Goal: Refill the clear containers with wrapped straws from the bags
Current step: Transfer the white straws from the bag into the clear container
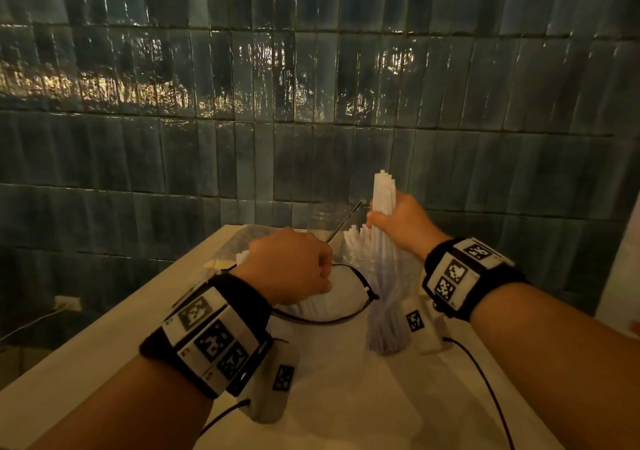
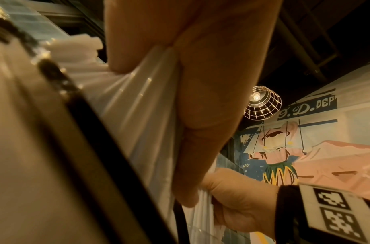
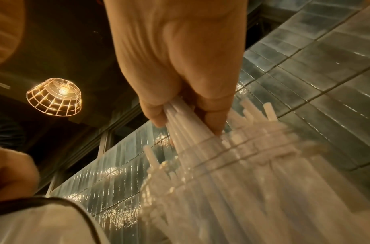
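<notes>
My right hand grips a bundle of white wrapped straws upright; their lower ends stand in a clear container full of straws at the table's middle. In the right wrist view the fingers close round the straws just above the container's rim. My left hand is curled to the left of it, over a second, black-rimmed clear container. In the left wrist view its thumb and fingers pinch pleated white straws in clear plastic.
A white table stands against a dark tiled wall. A clear bag with straws lies at the table's far left. A thin metal rod slants up between my hands. Black cables run across the table.
</notes>
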`<state>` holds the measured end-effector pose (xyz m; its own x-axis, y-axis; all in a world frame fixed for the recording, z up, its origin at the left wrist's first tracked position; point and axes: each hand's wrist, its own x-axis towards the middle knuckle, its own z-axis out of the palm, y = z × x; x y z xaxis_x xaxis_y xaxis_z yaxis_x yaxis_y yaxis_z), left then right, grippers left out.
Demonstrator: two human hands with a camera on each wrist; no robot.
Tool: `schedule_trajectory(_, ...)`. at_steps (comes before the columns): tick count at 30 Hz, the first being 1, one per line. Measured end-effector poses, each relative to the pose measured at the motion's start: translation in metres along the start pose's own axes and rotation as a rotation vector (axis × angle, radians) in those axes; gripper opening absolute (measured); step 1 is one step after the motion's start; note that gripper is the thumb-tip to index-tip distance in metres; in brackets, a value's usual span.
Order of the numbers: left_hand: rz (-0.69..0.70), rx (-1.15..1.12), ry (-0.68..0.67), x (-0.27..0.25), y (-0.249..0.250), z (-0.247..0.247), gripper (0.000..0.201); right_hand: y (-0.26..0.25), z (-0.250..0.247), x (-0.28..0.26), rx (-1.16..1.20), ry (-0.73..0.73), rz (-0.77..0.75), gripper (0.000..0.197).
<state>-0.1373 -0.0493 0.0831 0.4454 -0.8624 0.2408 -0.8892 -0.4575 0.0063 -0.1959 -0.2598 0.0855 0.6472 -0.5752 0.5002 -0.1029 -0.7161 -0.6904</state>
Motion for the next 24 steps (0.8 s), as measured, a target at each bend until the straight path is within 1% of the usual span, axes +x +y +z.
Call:
schedule_trajectory(2, 0.002, -0.007, -0.004, 0.0, -0.001, 0.0, 0.013, 0.002, 0.003, 0.001, -0.035, -0.026, 0.053, 0.049)
schedule_trajectory(4, 0.003, -0.005, -0.007, -0.001, -0.001, -0.001, 0.013, 0.002, 0.004, 0.002, -0.048, -0.055, 0.071, 0.057)
schedule_trajectory(6, 0.006, 0.0, -0.004, -0.002, 0.0, -0.001, 0.013, 0.002, 0.003, 0.003, -0.062, -0.086, 0.082, 0.061)
schedule_trajectory(10, 0.011, 0.003, -0.003, -0.005, 0.001, -0.002, 0.013, 0.003, 0.006, 0.0, -0.073, -0.158, 0.117, 0.061)
schedule_trajectory(11, 0.011, 0.002, -0.004, -0.005, 0.001, -0.002, 0.013, 0.004, 0.007, -0.002, -0.05, -0.158, 0.117, 0.063)
schedule_trajectory(13, 0.005, 0.002, 0.0, -0.006, 0.001, -0.002, 0.013, 0.005, 0.009, -0.004, 0.034, -0.098, 0.086, 0.072)
schedule_trajectory(16, -0.006, 0.005, 0.01, -0.006, 0.0, -0.002, 0.013, 0.0, 0.007, -0.007, 0.097, 0.074, -0.025, 0.09)
schedule_trajectory(17, -0.005, 0.003, 0.013, -0.006, 0.0, -0.002, 0.013, -0.004, 0.006, -0.006, 0.089, 0.122, -0.073, 0.091)
schedule_trajectory(19, 0.0, -0.001, 0.011, -0.005, 0.0, -0.003, 0.013, -0.012, 0.004, -0.008, 0.04, 0.175, -0.198, 0.087)
schedule_trajectory(20, 0.003, -0.001, 0.01, -0.005, 0.0, -0.003, 0.012, -0.016, 0.004, -0.009, -0.026, 0.187, -0.282, 0.085)
schedule_trajectory(22, 0.006, 0.001, 0.007, -0.005, 0.0, -0.004, 0.012, -0.022, 0.005, -0.008, -0.248, 0.176, -0.443, 0.076)
schedule_trajectory(24, 0.005, 0.006, 0.007, -0.005, -0.001, -0.004, 0.012, -0.022, 0.007, -0.005, -0.458, 0.117, -0.524, 0.061)
